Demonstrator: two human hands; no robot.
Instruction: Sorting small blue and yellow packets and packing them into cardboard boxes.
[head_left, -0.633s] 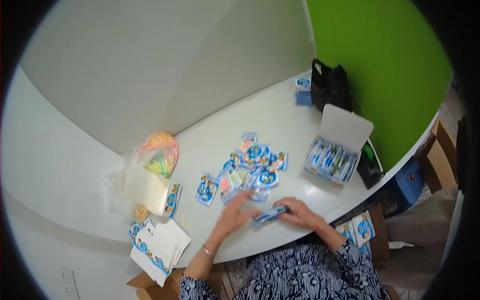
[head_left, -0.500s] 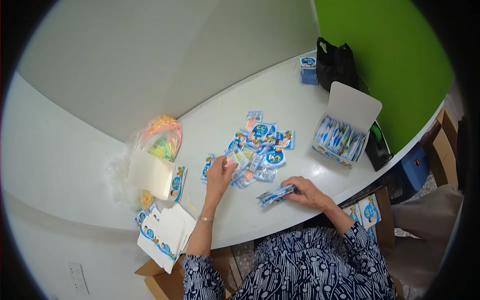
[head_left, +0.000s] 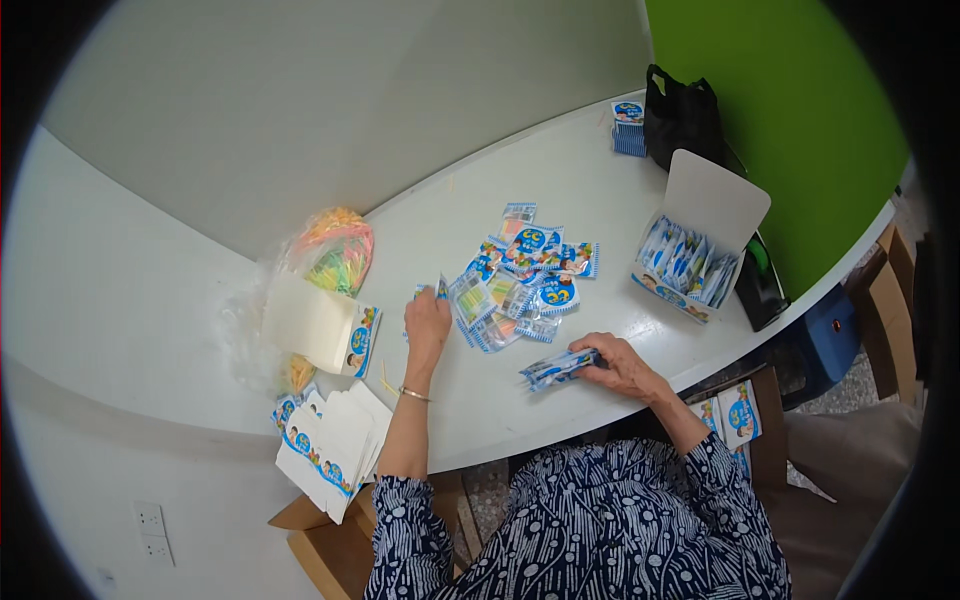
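Note:
My left hand (head_left: 428, 322) is at the left side of the pile, its fingers closed on a small blue-and-white sachet (head_left: 441, 286) that stands nearly on edge and is mostly hidden by the hand. Close to the table's front edge, my right hand (head_left: 622, 369) grips a bundle of the same sachets (head_left: 558, 370), held on their sides between thumb and fingers. Between and beyond both hands lies a loose pile of sachets (head_left: 532, 247); some show printed fronts, others clear backs with coloured strips inside.
An open white box (head_left: 690, 290) filled with sachets stands at right, before a black bag (head_left: 684, 125) and a sachet stack (head_left: 629, 130). At left are an opened carton (head_left: 312, 325), a clear bag of coloured strips (head_left: 340, 262) and flattened cartons (head_left: 335, 440).
My left hand has moved left from the pile's edge and closed on a sachet there. The right hand stays near the front edge with its bundle. The whole view has shifted slightly.

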